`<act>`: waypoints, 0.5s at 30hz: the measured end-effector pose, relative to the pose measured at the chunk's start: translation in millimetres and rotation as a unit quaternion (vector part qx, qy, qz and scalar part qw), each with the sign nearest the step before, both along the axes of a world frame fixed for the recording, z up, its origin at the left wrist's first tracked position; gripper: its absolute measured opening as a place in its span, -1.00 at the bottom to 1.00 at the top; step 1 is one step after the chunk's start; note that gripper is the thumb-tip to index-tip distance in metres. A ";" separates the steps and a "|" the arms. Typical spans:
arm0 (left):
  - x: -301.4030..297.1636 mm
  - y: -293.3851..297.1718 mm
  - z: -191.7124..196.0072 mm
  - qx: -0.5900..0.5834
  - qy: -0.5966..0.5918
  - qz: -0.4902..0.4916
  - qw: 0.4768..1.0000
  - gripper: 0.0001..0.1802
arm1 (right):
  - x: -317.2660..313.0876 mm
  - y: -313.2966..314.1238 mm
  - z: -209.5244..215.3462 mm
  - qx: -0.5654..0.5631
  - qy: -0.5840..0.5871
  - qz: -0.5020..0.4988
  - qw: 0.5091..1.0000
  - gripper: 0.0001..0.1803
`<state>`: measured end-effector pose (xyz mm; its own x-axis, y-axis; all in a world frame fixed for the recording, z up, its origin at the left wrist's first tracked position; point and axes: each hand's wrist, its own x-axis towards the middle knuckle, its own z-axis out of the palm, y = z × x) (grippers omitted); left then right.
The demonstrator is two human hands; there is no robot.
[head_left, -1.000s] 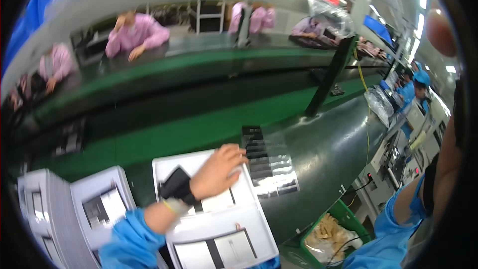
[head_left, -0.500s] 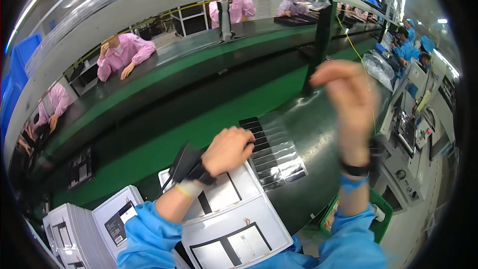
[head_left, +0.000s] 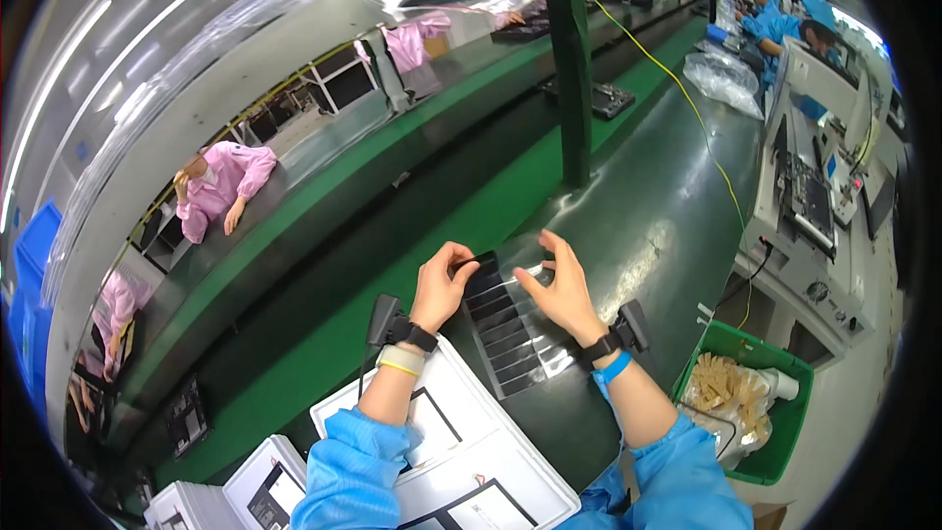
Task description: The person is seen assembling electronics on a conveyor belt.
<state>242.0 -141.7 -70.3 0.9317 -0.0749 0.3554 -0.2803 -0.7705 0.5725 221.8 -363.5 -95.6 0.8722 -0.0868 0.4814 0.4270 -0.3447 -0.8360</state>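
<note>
A sheet of black adhesive-looking strips point(head_left: 500, 329) with a clear, shiny side lies on the dark worktable. My left hand point(head_left: 439, 285) pinches its far-left corner between thumb and forefinger. Above the sheet's clear far end is my right hand point(head_left: 563, 292), thumb and fingers apart, with nothing plainly held. Both wrists wear black straps with a small dark box. Left of the sheet and nearer to me, white trays point(head_left: 502, 451) hold flat black-and-white rectangular pieces, partly hidden by my left sleeve.
A green bin point(head_left: 797, 388) with brown scraps and plastic stands at the right. Beyond the table runs a green conveyor point(head_left: 378, 309), with a dark upright post point(head_left: 570, 88). More white trays point(head_left: 235, 491) are stacked at lower left. People in pink sit across the line.
My right hand has come down and left from its raised, blurred position to the sheet. My left hand has moved to the sheet's far corner and now pinches it. The view has shifted right.
</note>
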 end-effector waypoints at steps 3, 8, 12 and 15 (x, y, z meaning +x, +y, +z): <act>-9.1 4.8 8.1 -0.328 0.140 -0.169 0.919 -0.81 | 0.4 0.2 15.7 0.027 0.098 0.020 0.995 -0.09; -17.4 -8.4 40.9 -0.315 0.171 -0.207 0.910 -0.74 | 4.1 -25.1 34.5 0.208 0.237 0.291 0.903 -0.52; -25.6 -30.5 51.8 -0.070 -0.189 -0.123 0.972 -0.59 | -3.0 -22.2 39.3 0.230 0.197 0.321 0.897 -0.74; -36.5 -42.4 64.8 0.005 -0.241 -0.101 0.965 -0.63 | -12.9 -26.1 55.3 0.214 0.191 0.253 0.924 -0.81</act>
<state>205.5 -184.1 -5.5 0.6240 -0.2437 0.7424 -0.6573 -0.6775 0.3301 208.9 -389.7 -40.3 0.9525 0.2671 0.1464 0.0893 0.2145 -0.9726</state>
